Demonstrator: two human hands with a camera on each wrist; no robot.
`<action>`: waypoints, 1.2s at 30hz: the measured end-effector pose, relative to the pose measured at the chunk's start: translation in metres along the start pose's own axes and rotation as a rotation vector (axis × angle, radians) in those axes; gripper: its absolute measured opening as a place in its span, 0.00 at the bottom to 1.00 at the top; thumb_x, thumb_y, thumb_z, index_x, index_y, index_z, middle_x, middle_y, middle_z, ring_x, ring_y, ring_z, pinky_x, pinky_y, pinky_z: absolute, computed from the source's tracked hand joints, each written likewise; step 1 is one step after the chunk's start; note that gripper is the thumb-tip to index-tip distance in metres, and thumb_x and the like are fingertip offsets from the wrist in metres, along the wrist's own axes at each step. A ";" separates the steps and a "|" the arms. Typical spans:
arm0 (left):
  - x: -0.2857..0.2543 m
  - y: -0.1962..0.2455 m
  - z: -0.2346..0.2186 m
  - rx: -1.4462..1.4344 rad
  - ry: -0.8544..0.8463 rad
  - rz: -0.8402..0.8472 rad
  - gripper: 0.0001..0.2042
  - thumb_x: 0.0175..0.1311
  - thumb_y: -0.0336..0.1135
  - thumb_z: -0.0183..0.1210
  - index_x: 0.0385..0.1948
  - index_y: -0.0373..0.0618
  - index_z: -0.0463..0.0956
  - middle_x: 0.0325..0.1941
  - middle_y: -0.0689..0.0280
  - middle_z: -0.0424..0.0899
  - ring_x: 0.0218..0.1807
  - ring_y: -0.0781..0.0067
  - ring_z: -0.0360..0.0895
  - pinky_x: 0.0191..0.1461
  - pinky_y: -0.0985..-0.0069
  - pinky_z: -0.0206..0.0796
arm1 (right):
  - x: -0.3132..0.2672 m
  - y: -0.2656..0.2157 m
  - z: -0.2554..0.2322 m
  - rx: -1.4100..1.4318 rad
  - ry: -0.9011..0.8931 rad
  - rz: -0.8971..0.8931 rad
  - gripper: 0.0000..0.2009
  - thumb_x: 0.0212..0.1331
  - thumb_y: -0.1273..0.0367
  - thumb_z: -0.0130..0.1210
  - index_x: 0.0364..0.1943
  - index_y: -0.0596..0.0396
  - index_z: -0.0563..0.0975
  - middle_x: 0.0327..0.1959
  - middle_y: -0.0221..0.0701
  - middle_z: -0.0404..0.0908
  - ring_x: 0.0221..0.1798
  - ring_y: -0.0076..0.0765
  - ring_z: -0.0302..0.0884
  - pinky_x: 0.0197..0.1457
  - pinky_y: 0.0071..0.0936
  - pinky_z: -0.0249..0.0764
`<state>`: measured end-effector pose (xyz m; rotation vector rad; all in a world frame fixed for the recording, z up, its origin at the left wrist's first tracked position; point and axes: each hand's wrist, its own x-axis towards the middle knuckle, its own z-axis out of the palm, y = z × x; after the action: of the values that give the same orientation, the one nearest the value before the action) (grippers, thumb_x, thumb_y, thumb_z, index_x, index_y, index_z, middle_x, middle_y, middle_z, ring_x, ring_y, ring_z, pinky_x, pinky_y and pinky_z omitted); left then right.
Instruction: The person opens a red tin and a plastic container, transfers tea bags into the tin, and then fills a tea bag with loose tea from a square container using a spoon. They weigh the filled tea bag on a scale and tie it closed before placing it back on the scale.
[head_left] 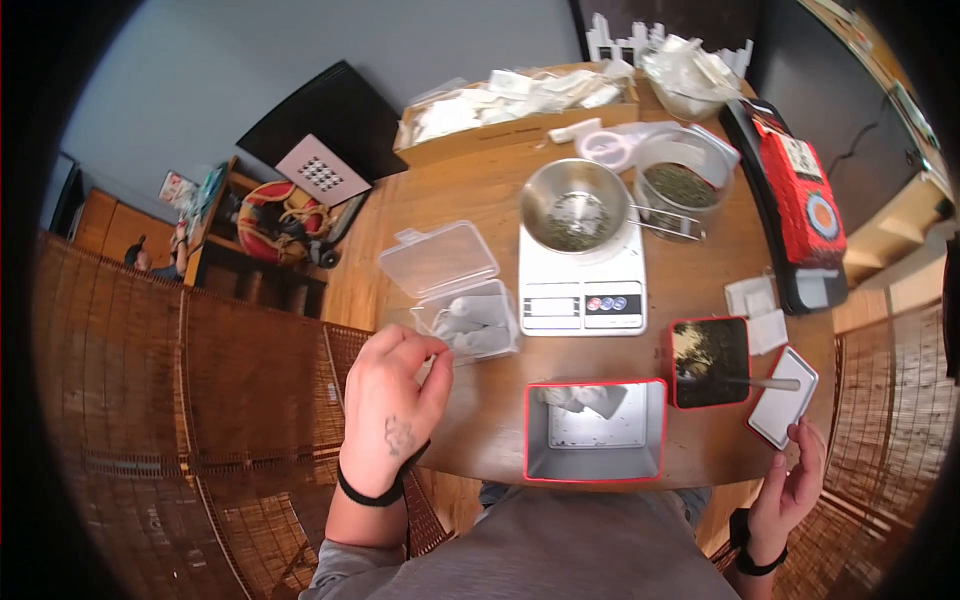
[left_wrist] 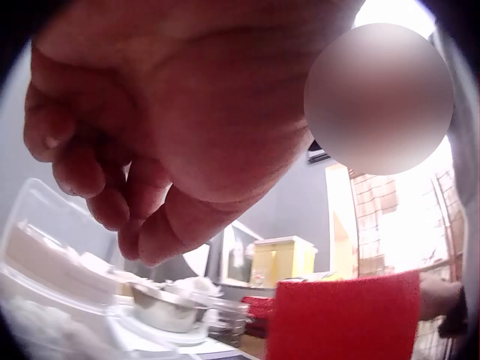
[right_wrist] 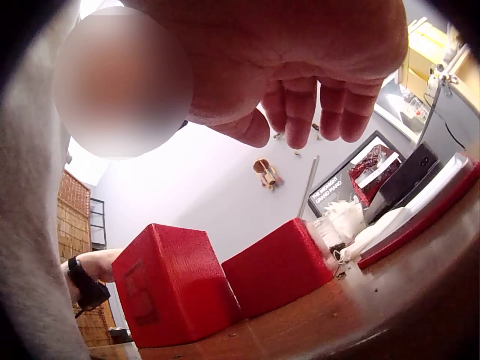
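My left hand (head_left: 395, 390) hovers at the near left corner of a clear plastic box (head_left: 488, 262) with its lid tipped up. Several filled white tea bags (head_left: 465, 320) lie in that box. The left fingers are curled, thumb tip meeting the index finger, and nothing shows between them. In the right wrist view, my right hand (right_wrist: 300, 82) has loosely bent fingers and holds nothing. Its fingertips are right at the edge of a white, red-rimmed lid (head_left: 782, 405). Between the hands stands a red tin (head_left: 580, 462) with white bags inside. A smaller red tin (head_left: 710, 395) contains dark loose tea and a spoon (head_left: 770, 383).
A steel pan (head_left: 540, 225) with dried leaves sits on a white kitchen scale (head_left: 582, 275). Behind it are a clear tub (head_left: 680, 185) of leaves and a cardboard box (head_left: 520, 130) of white bags. Flat bags (head_left: 765, 330) and a red packet (head_left: 805, 200) lie right.
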<state>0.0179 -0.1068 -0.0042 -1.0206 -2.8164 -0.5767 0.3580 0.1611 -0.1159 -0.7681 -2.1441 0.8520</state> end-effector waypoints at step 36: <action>-0.011 0.078 0.001 -0.119 -0.095 0.577 0.10 0.57 0.29 0.73 0.39 0.45 0.85 0.37 0.65 0.85 0.36 0.61 0.82 0.41 0.67 0.76 | 0.002 -0.015 0.002 -0.040 -0.002 -0.088 0.20 0.64 0.78 0.58 0.61 0.64 0.78 0.54 0.44 0.85 0.67 0.59 0.76 0.72 0.52 0.70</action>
<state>0.0762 -0.0577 0.0175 -1.8243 -2.3908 -0.6330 0.3514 0.1530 -0.1051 -0.6879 -2.1855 0.7661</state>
